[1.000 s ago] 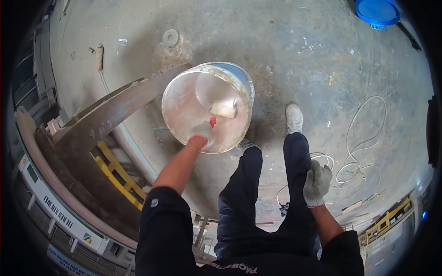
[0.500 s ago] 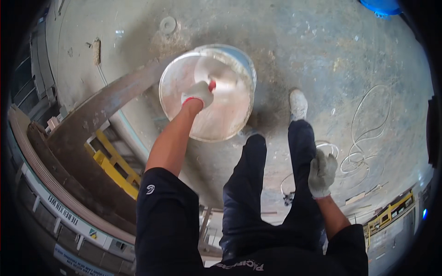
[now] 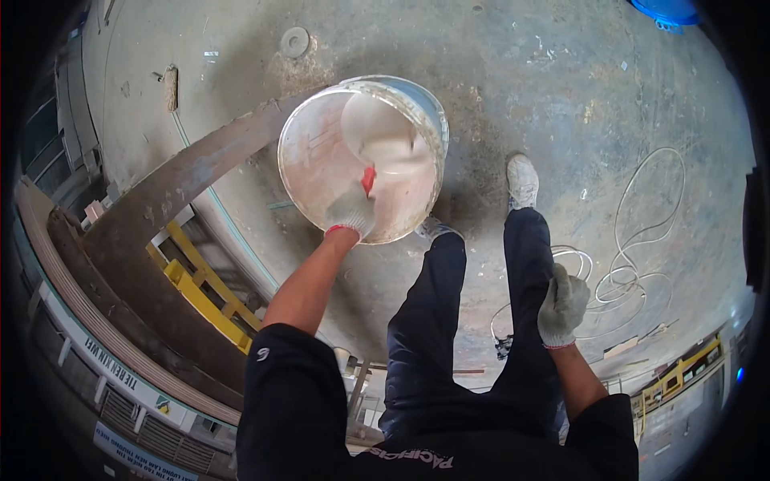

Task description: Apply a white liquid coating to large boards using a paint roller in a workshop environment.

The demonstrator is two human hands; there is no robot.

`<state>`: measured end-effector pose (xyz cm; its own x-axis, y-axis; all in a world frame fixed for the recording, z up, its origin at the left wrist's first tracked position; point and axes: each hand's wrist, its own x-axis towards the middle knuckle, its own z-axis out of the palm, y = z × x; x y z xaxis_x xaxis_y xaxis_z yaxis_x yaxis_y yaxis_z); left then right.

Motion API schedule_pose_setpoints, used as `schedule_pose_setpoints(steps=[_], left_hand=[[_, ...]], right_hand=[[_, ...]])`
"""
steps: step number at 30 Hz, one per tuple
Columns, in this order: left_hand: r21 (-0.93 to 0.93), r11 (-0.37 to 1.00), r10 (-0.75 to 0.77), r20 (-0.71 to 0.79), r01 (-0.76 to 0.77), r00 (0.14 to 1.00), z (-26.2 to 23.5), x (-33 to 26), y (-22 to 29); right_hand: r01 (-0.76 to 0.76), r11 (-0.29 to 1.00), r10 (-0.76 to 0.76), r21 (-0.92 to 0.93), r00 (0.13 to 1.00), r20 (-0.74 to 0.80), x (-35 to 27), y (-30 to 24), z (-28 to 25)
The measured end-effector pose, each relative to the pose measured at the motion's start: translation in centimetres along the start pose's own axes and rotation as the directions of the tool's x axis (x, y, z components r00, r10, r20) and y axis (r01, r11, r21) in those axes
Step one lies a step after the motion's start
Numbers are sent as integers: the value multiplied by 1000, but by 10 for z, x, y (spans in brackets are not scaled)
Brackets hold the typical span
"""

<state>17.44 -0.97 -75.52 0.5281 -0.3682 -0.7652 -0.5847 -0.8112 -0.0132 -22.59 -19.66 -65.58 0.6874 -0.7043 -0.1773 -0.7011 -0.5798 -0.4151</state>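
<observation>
Gripping: my gloved left hand (image 3: 350, 215) is closed on a red-handled tool (image 3: 368, 180) inside the white bucket (image 3: 321, 152).
Bucket: on the floor, just ahead of my left shoe (image 3: 437, 228).
Handling: likely heavy and slippery with wet white mix; I'd lift by the rim.
Right hand (image 3: 561, 305): curled, holding nothing, well behind the bucket.
Change: my left hand has drawn back toward the near rim.

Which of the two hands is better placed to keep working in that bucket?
Probably the left. The gloved left hand is already inside the white bucket, gripping a red-handled tool by the pale mix. The gloved right hand rests on the right thigh, away from the bucket.
</observation>
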Motion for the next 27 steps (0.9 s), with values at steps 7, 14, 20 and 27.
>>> schedule_pose_setpoints(steps=[7, 14, 20, 27], left_hand=[[-40, 999, -34, 13, 35, 999, -13, 64, -7], [121, 992, -2, 242, -28, 970, 2, 47, -38], [-86, 993, -67, 123, 78, 990, -1, 21, 14], [119, 992, 19, 221, -46, 975, -16, 60, -28]], right_hand=[[3, 999, -6, 42, 999, 53, -3, -5, 3], [24, 999, -27, 45, 996, 80, 5, -21, 4], [24, 1000, -24, 18, 1000, 2, -8, 2, 2], [39, 999, -39, -2, 999, -7, -10, -10, 20]])
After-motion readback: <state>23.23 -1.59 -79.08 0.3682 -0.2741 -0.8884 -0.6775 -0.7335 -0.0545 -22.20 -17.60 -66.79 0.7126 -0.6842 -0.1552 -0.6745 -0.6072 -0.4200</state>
